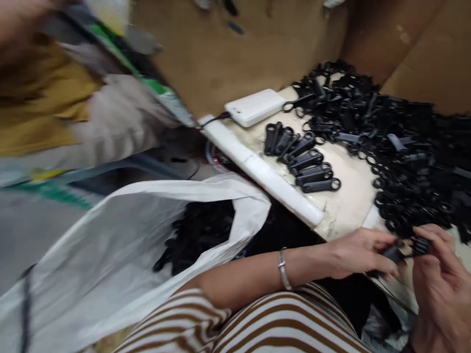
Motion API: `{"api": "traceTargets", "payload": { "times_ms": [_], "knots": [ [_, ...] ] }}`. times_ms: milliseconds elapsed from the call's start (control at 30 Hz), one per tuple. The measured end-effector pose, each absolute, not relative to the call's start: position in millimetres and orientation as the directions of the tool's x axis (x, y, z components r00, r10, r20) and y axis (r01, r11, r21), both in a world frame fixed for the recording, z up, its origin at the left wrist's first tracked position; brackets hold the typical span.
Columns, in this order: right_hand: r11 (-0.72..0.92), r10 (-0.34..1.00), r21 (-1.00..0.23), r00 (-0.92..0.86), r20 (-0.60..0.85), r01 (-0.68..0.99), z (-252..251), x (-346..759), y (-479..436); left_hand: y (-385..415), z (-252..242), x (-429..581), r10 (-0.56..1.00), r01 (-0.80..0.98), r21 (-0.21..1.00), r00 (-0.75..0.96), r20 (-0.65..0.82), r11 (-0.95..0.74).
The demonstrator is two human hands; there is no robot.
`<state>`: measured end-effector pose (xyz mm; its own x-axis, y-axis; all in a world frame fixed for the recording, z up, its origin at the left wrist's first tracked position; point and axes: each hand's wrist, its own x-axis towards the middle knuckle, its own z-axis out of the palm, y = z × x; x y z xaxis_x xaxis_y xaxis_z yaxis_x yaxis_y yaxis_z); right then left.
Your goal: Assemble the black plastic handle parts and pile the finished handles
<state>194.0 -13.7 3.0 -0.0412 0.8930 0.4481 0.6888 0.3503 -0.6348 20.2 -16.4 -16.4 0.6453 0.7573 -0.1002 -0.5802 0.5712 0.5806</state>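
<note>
Near the front edge of the work surface, my left hand (358, 252) is closed on a small black plastic part (393, 253). Close beside it, my right hand (441, 282) pinches a black ridged piece (420, 246) between thumb and fingers. Whether the two pieces are joined is hard to make out through the blur. Beyond my hands lies a large heap of black plastic parts (405, 162), many with a ring at one end. Several ring-ended black parts (309, 159) lie in a fanned row left of the heap.
A white rectangular device (255, 107) with a cable lies at the surface's left side. A white strip (261, 169) runs along the edge. Below it, an open white sack (147, 191) holds more black parts. Cardboard walls (235, 54) stand behind. Another person's clothing (44, 98) shows blurred at left.
</note>
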Motion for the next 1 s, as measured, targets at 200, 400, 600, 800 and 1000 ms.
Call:
{"api": "traceTargets", "payload": {
  "times_ms": [200,400,600,800,1000],
  "knots": [
    [0.281,0.911,-0.682,0.036,0.411,0.676,4.0,190.1,-25.1,-13.4,-2.0,3.7,0.868,-0.618,0.655,0.480,-0.123,0.435],
    [0.450,0.796,-0.481,-0.094,0.598,0.753,4.2,170.4,-23.3,-14.8,-4.3,10.9,0.896,-0.634,0.699,0.443,-0.022,0.331],
    [0.489,0.724,-0.287,-0.200,0.661,0.824,-2.0,164.1,-14.8,-15.0,-9.5,11.0,0.900,-0.499,0.840,0.434,0.029,0.214],
    [0.513,0.737,-0.274,-0.253,0.626,0.814,1.2,161.5,-17.0,-16.6,-3.1,4.1,0.910,-0.063,0.998,0.412,0.037,-0.013],
    [0.429,0.859,-0.511,-0.162,0.485,0.745,-3.0,166.7,-20.1,-12.6,4.4,-7.4,0.901,0.231,0.962,0.433,0.031,-0.144]
  ]
}}
